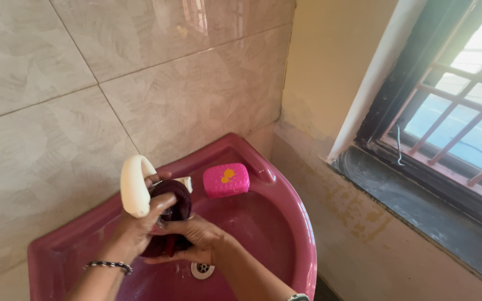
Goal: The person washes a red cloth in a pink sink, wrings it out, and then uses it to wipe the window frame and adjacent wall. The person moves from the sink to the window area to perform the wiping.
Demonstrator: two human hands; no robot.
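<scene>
- Dark disc [171, 214] held over maroon sink [285, 223], under white tap [135, 187].
- Left hand [140, 226] fingers curled around disc top; right hand [196, 237] cupped beneath.
- Washing judged midway; no rinse water visible.
- Pink soap box [226, 179] closed on rim.

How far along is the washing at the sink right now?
Done: nothing visibly; no item is set aside. In hand: both hands, left and right, hold a dark round item under the white tap over the maroon sink. Left: the pink soap box on the rim sits closed.
</scene>
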